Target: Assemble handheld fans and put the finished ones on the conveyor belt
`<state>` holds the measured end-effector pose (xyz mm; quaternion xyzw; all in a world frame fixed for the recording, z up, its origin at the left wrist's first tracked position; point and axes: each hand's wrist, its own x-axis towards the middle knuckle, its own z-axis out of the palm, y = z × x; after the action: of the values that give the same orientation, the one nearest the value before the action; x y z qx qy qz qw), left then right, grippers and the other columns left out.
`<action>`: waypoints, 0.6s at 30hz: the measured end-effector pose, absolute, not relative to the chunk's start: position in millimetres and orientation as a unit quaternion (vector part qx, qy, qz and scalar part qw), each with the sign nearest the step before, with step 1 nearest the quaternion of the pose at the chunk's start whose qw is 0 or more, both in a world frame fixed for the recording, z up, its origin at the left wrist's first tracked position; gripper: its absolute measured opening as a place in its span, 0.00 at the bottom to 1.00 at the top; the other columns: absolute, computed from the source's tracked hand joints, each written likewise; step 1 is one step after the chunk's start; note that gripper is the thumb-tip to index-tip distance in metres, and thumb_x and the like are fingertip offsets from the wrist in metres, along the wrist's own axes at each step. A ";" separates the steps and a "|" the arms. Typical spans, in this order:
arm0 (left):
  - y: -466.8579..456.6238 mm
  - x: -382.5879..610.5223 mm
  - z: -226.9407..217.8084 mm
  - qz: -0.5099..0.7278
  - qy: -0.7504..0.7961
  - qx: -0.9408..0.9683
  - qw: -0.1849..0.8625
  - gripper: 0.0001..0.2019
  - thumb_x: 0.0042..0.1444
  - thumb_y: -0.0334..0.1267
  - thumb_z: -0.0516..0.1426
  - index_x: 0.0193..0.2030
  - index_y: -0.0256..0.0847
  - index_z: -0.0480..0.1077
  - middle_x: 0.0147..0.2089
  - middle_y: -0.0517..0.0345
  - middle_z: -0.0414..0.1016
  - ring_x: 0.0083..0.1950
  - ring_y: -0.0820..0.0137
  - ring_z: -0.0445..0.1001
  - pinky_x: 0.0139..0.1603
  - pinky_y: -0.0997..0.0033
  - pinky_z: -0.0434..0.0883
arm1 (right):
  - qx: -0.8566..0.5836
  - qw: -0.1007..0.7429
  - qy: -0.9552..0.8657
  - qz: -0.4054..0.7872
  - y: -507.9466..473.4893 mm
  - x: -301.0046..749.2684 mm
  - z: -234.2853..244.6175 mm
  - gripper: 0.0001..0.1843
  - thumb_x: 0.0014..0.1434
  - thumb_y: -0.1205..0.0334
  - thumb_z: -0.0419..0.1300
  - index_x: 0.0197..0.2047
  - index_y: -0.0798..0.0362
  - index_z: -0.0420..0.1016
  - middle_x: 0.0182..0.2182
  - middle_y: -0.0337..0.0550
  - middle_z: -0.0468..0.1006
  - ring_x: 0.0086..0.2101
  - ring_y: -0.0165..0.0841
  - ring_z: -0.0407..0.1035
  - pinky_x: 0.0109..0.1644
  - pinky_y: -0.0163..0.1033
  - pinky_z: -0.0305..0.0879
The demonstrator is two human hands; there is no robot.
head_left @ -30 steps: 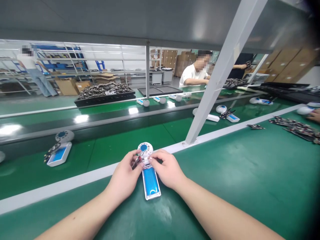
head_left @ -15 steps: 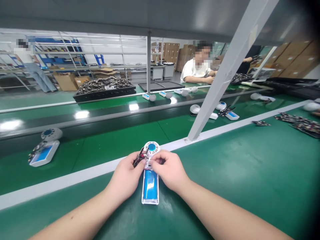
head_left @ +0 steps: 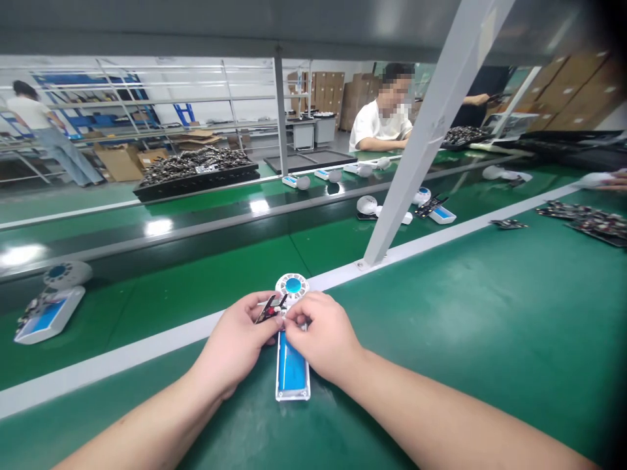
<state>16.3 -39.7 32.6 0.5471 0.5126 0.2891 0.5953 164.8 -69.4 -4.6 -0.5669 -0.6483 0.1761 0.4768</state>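
Green anti-static matting (head_left: 470,352) covers the bench; at its far side the left hand (head_left: 234,346) is closed in a pinch on a small circuit board (head_left: 269,309), which shows a red spot; the right hand (head_left: 321,336) curls its fingers down over the neck of a white handheld unit (head_left: 292,372), though whether they grip anything there is hidden. That unit lies flat on the mat, its blue-panelled body toward the person and its round head (head_left: 292,285), blue at the centre, reaching the white edge strip (head_left: 147,346). The board sits right at the neck, tilted out to the left; it is not seated in the unit as far as can be seen, and the hands hide the join, so how far the fitting has gone cannot be told; beyond the strip runs a green conveyor belt (head_left: 206,294), carrying a matching unit (head_left: 49,313) with a dark board against it and more units past a grey strut (head_left: 416,176). Loose boards (head_left: 582,219) lie on the mat to the right, near a co-worker's hand (head_left: 618,179); across the line, a person in a white T-shirt (head_left: 377,134) sits behind a black tray (head_left: 196,173) heaped with boards, with cardboard cartons (head_left: 318,98) farther back.
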 end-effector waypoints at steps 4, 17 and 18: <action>-38.9 15.5 29.7 0.306 0.517 0.556 0.574 0.21 0.47 0.37 0.64 0.50 0.39 0.70 0.40 0.56 0.79 0.37 0.69 0.76 0.37 0.73 0.70 | -0.562 0.468 -0.652 0.198 -69.7 164.6 -3.3 0.06 0.47 0.72 0.62 0.24 0.53 0.73 0.25 0.37 0.74 0.30 0.32 0.67 0.38 0.38 0.62; -50.9 14.2 23.7 0.265 0.456 0.786 0.323 0.16 0.63 0.38 0.50 0.55 0.48 0.72 0.50 0.56 0.76 0.50 0.65 0.73 0.53 0.64 0.69 | -0.593 0.519 -0.594 0.160 -71.9 161.1 -4.2 0.05 0.44 0.72 0.59 0.22 0.53 0.70 0.23 0.37 0.71 0.27 0.31 0.65 0.33 0.37 0.61; -52.1 14.7 22.8 0.263 0.455 0.787 0.324 0.16 0.64 0.38 0.50 0.55 0.48 0.71 0.50 0.56 0.76 0.50 0.66 0.73 0.52 0.65 0.70 | -0.591 0.521 -0.596 0.155 -71.9 161.0 -3.9 0.05 0.44 0.72 0.59 0.22 0.53 0.70 0.23 0.37 0.71 0.27 0.31 0.65 0.33 0.37 0.61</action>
<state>14.7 -52.1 22.8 0.7871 0.4547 0.2625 0.3238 161.0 -71.9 -3.9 -0.5907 -0.5963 0.1548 0.5210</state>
